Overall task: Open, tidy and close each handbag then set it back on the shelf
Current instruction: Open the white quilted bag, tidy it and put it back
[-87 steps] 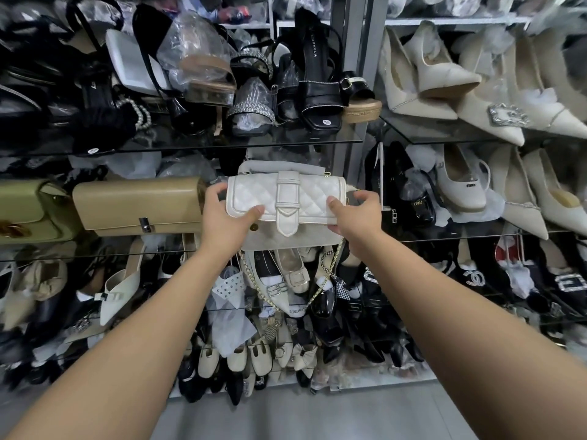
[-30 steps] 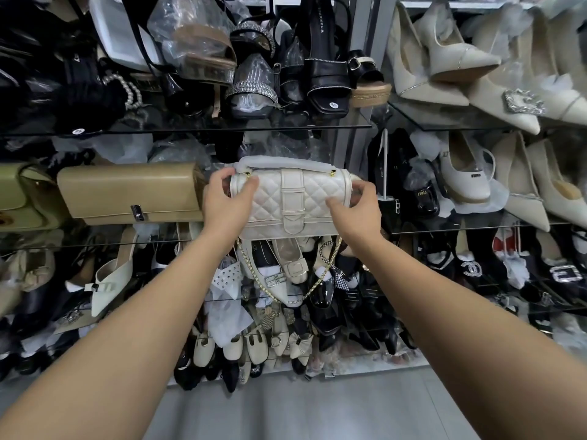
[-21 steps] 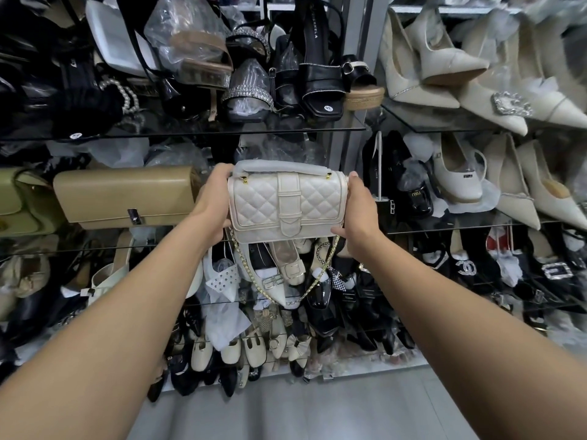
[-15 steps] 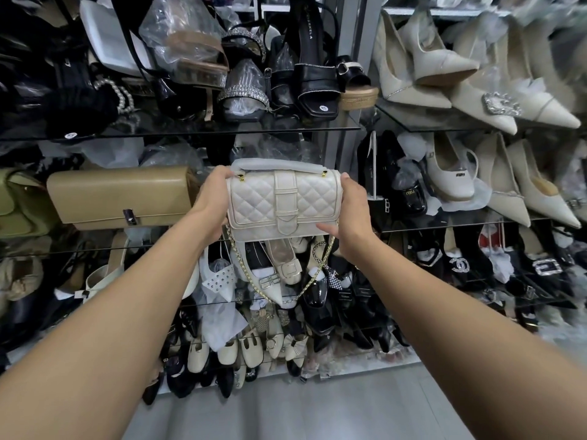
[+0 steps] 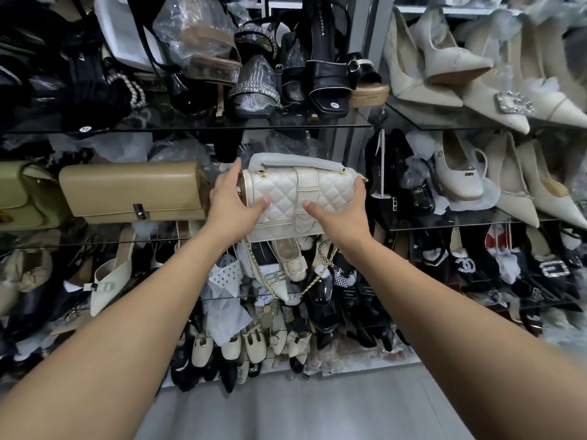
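Glass shelf point(image 5: 444, 224) rack, packed with shoes. White quilted handbag point(image 5: 282, 198): boxy, pearly, buckle strap point(image 5: 306, 188) down the flap, foam-wrapped handle point(image 5: 295, 161) on top. Its base is level with the middle shelf, just right of the smooth tan clutch point(image 5: 133, 192); gold chain point(image 5: 265, 279) loops below. Left hand point(image 5: 230, 201) and right hand point(image 5: 344, 214) clamp its ends, fingers round the sides. Thumbs have moved further onto the quilted front than half a second ago.

Free room hemmed by tan clutch point(image 5: 133, 192) left, black shoes point(image 5: 413, 192) right, glass shelf point(image 5: 286, 126) above, perhaps plastic point(image 5: 286, 142) behind
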